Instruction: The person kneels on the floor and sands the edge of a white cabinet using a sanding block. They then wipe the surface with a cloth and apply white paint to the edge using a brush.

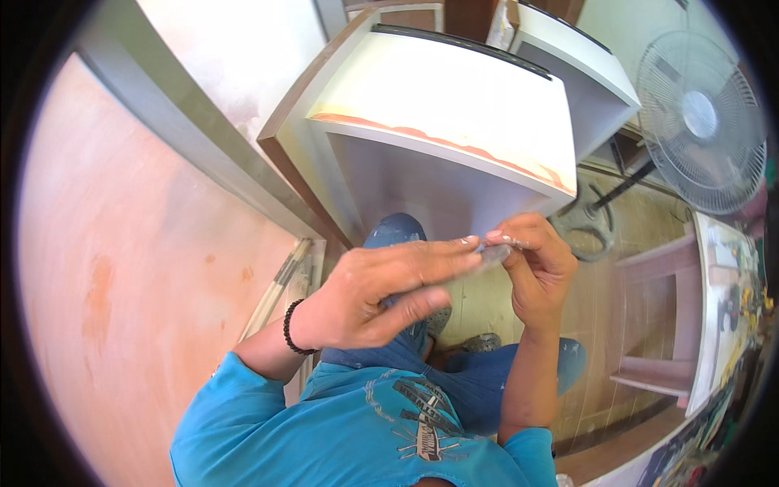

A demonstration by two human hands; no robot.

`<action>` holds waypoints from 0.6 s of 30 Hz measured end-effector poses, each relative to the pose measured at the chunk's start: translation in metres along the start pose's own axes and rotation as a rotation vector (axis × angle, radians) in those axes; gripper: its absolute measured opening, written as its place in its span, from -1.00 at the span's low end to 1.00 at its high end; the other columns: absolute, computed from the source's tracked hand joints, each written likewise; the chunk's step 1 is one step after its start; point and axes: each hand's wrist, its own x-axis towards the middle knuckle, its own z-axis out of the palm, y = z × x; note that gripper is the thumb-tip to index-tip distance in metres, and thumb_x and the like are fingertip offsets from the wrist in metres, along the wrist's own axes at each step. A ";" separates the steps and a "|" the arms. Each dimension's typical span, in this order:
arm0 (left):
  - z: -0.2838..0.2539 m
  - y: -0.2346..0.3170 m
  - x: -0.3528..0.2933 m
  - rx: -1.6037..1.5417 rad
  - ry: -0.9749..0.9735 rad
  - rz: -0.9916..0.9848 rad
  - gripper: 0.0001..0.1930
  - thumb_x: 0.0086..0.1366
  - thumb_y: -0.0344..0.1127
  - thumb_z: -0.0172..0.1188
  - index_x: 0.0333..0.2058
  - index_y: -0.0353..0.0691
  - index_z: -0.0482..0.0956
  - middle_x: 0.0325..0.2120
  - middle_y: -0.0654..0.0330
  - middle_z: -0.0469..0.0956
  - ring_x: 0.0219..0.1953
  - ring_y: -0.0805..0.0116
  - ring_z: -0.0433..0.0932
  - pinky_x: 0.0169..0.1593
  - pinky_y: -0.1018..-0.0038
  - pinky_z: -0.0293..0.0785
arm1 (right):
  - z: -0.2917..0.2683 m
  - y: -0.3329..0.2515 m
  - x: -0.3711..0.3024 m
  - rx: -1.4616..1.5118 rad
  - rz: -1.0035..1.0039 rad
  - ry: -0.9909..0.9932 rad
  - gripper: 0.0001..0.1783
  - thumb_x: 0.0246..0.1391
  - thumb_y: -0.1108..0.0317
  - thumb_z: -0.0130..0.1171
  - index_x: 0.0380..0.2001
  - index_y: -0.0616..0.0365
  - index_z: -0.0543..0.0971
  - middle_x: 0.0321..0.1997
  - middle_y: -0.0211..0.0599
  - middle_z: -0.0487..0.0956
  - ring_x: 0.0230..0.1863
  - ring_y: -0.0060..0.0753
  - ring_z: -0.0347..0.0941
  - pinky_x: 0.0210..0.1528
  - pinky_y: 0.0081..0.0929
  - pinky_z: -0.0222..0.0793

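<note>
I see the left hand point(369, 294), fingers outstretched. The right hand point(538, 272) pinches one grey piece point(494, 256); I count one fan point(699, 114).

Big pedestal fan point(699, 114) in the upper right of the frame, with its grey round base point(580, 217) sitting lower down, right of centre, on the pale floor point(600, 325). Near the top edge I can see a boxy white cabinet point(578, 55) with a dark strip point(568, 26) along it. Far right there's a white-topped table point(716, 252), kinda cluttered, yellow bits point(767, 300) included. Whole left side is a pinkish panel point(162, 235) with orangey smudges point(100, 296), beside a long greyish frame point(174, 101).
</note>
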 end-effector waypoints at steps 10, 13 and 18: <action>0.010 -0.001 -0.009 0.237 0.232 -0.053 -0.51 0.41 -0.65 0.11 0.31 -0.40 0.50 0.31 -0.12 0.53 0.38 -0.03 0.50 0.35 0.18 0.48 | -0.010 0.002 0.022 -0.636 -0.456 0.159 -0.74 0.07 0.45 0.49 -0.13 0.13 0.77 -0.07 -0.31 0.69 0.00 -0.19 0.53 0.07 -0.31 0.44; 0.004 0.023 0.010 0.849 0.476 -0.102 -0.50 0.35 -0.66 0.13 0.26 -0.30 0.57 0.26 -0.06 0.58 0.36 0.02 0.52 0.39 0.20 0.42 | -0.041 0.031 0.018 -0.822 -0.515 0.394 -0.39 0.08 0.18 0.55 0.17 0.12 0.62 0.20 -0.19 0.59 0.21 -0.12 0.43 0.26 -0.20 0.32; -0.015 0.019 0.033 1.500 0.338 -0.182 -0.51 0.37 -0.62 0.09 0.25 -0.22 0.56 0.23 -0.04 0.59 0.36 0.04 0.50 0.43 0.11 0.36 | -0.046 0.065 0.014 -0.632 -0.348 0.363 0.18 0.12 -0.08 0.52 0.59 0.11 0.08 0.59 0.02 0.26 0.50 0.04 0.16 0.48 -0.07 0.12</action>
